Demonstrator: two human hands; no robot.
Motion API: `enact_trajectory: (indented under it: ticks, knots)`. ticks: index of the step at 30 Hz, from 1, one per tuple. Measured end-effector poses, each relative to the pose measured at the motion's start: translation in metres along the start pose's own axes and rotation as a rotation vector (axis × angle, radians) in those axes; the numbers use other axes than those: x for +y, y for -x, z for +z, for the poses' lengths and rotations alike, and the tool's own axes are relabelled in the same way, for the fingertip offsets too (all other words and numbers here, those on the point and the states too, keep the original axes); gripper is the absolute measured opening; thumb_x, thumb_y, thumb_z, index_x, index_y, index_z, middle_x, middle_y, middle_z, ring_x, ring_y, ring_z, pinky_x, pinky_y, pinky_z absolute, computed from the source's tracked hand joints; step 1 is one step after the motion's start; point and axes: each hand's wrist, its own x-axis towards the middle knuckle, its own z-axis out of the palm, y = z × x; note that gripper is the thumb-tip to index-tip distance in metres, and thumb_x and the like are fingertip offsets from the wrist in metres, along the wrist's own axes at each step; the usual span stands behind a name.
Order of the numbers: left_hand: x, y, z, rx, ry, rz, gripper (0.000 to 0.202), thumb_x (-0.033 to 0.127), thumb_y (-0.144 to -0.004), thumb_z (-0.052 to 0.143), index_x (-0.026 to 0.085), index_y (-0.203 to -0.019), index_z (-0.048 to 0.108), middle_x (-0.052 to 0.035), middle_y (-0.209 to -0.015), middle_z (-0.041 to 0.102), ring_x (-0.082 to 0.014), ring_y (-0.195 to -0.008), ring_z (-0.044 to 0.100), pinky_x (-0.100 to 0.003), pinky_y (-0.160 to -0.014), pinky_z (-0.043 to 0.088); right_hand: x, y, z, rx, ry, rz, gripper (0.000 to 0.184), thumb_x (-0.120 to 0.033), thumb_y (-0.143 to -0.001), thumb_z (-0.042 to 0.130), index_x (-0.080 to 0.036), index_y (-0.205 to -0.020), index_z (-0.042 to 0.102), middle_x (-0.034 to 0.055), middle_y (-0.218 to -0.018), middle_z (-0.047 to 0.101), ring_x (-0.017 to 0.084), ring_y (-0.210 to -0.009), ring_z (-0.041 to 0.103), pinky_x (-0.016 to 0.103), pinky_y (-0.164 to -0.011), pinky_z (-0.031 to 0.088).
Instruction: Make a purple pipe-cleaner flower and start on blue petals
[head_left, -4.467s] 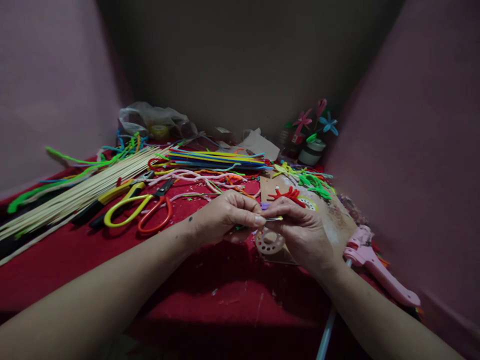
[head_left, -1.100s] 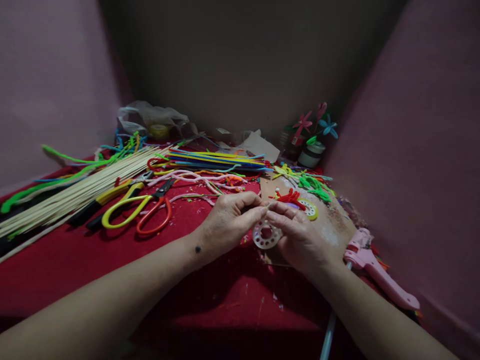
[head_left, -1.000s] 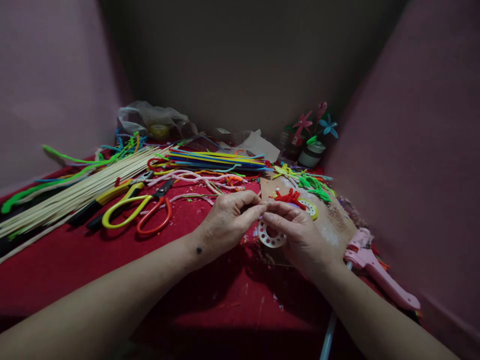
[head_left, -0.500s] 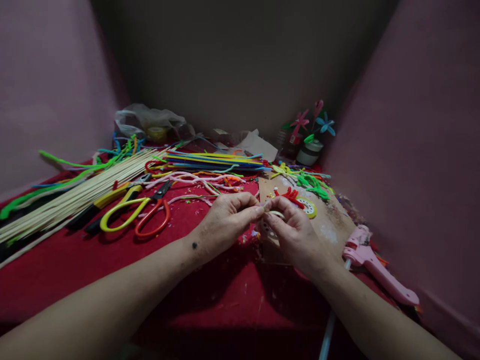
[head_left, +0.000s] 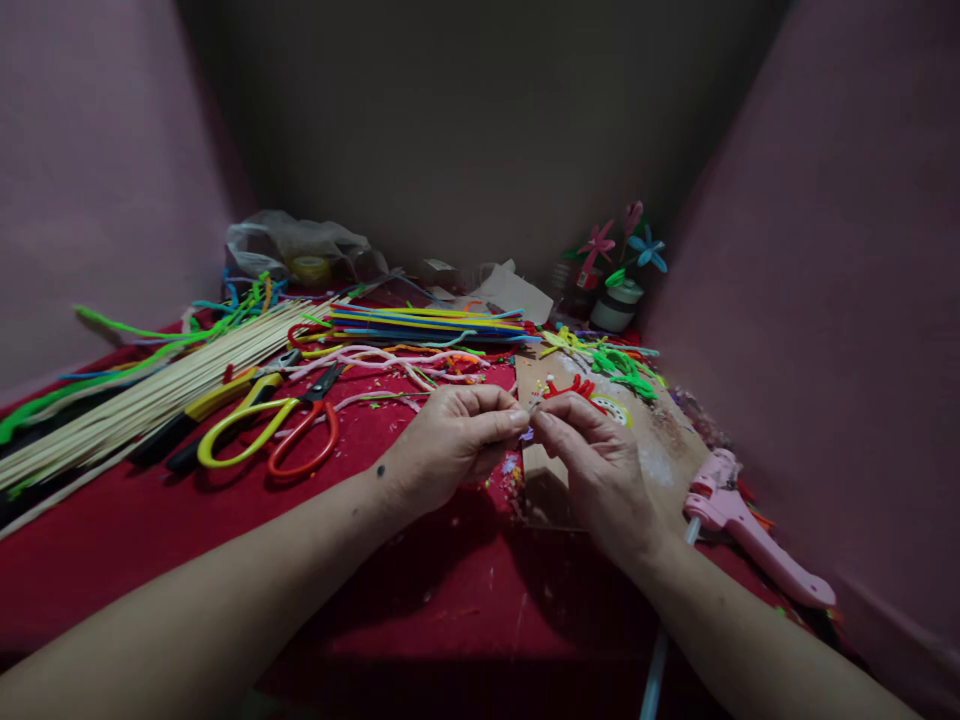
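Room to pass lay low over the near bench (head_left: 420, 612), between the forearms (head_left: 247, 590). Fingers (head_left: 510, 426) barred the middle, scissors (head_left: 318, 408) and pliers (head_left: 217, 395) the left, a pink glue gun (head_left: 761, 545) the right, bundled pipe cleaners (head_left: 431, 322) the far side.

No legible text. Using the grey jar (head_left: 615, 312) as reference: red label (head_left: 588, 279) on the dark bottle (head_left: 583, 300) just left of it, too small and dim to read. Further left, white paper (head_left: 517, 294) and a small card (head_left: 439, 265), nothing readable on either.
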Motion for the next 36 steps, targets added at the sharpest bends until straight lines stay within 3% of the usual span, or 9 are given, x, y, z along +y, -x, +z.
enact_trajectory:
  ticks: [5, 10, 17, 22, 28, 30, 33, 36]
  knots:
    - [0.000, -0.001, -0.004, -0.107, 0.099, -0.076, 0.015, 0.022, -0.077, 0.059, 0.011, -0.067, 0.056, 0.0060, -0.049, 0.043, 0.0005, -0.034, 0.025, -0.014, -0.033, 0.016, 0.005, -0.003, 0.002, 0.026, -0.210, 0.071, 0.010, -0.026, -0.073, 0.065, -0.022, -0.080, 0.071, 0.0003, -0.077, 0.063, 0.012, -0.070, 0.051, 0.027, -0.068, 0.040]
    - [-0.001, -0.001, -0.006, -0.159, 0.156, -0.158, 0.013, 0.022, -0.078, 0.058, 0.011, -0.071, 0.056, 0.0048, -0.052, 0.045, 0.0015, -0.033, 0.024, -0.012, -0.031, 0.016, 0.005, -0.006, 0.005, -0.124, -0.654, 0.310, 0.015, -0.024, -0.063, 0.074, -0.021, -0.078, 0.073, 0.0013, -0.071, 0.068, 0.012, -0.064, 0.058, 0.028, -0.065, 0.046]
    - [-0.003, -0.001, -0.006, -0.190, 0.056, -0.144, 0.020, 0.027, -0.084, 0.050, 0.012, -0.070, 0.053, 0.0052, -0.045, 0.043, -0.0015, -0.030, 0.029, -0.014, -0.031, 0.024, 0.006, -0.008, 0.001, -0.132, -0.735, 0.378, 0.012, -0.020, -0.059, 0.077, -0.018, -0.069, 0.071, -0.0007, -0.063, 0.067, 0.008, -0.055, 0.058, 0.019, -0.053, 0.045]
    - [-0.001, 0.000, 0.002, -0.096, -0.172, -0.013, 0.023, 0.028, -0.087, 0.045, 0.013, -0.071, 0.052, 0.0037, -0.040, 0.047, -0.0048, -0.032, 0.039, -0.015, -0.035, 0.032, 0.007, -0.009, 0.003, -0.051, -0.741, 0.370, 0.013, -0.020, -0.058, 0.077, -0.018, -0.068, 0.069, -0.0016, -0.061, 0.065, 0.009, -0.053, 0.058, 0.020, -0.051, 0.045]
    - [-0.007, 0.002, 0.011, 0.126, -0.376, 0.109, 0.017, 0.030, -0.078, 0.058, 0.015, -0.082, 0.053, 0.0027, -0.061, 0.056, -0.0064, -0.040, 0.048, -0.017, -0.037, 0.038, 0.007, -0.009, 0.006, 0.043, -0.664, 0.329, 0.013, -0.020, -0.058, 0.076, -0.017, -0.066, 0.067, -0.0010, -0.064, 0.063, 0.009, -0.054, 0.054, 0.021, -0.049, 0.042]
    - [-0.007, 0.004, 0.013, 0.177, -0.423, 0.159, 0.013, 0.028, -0.079, 0.056, 0.015, -0.079, 0.054, 0.0036, -0.059, 0.055, -0.0053, -0.041, 0.048, -0.016, -0.038, 0.038, 0.006, -0.008, 0.007, 0.062, -0.631, 0.333, 0.013, -0.022, -0.058, 0.076, -0.017, -0.067, 0.067, -0.0010, -0.064, 0.062, 0.010, -0.055, 0.053, 0.022, -0.049, 0.042]
    - [-0.005, 0.006, 0.014, 0.200, -0.454, 0.212, 0.013, 0.023, -0.081, 0.052, 0.014, -0.072, 0.056, 0.0051, -0.050, 0.051, -0.0040, -0.040, 0.046, -0.014, -0.040, 0.037, 0.005, -0.007, 0.008, 0.068, -0.600, 0.334, 0.014, -0.023, -0.059, 0.076, -0.018, -0.069, 0.068, -0.0020, -0.065, 0.060, 0.009, -0.052, 0.050, 0.021, -0.045, 0.039]
    - [-0.002, 0.006, 0.013, 0.162, -0.372, 0.172, 0.014, 0.022, -0.081, 0.051, 0.014, -0.071, 0.055, 0.0059, -0.046, 0.049, -0.0038, -0.036, 0.043, -0.014, -0.037, 0.035, 0.003, -0.006, 0.010, 0.048, -0.640, 0.331, 0.013, -0.022, -0.059, 0.076, -0.019, -0.070, 0.070, -0.0008, -0.070, 0.062, 0.009, -0.058, 0.053, 0.022, -0.051, 0.042]
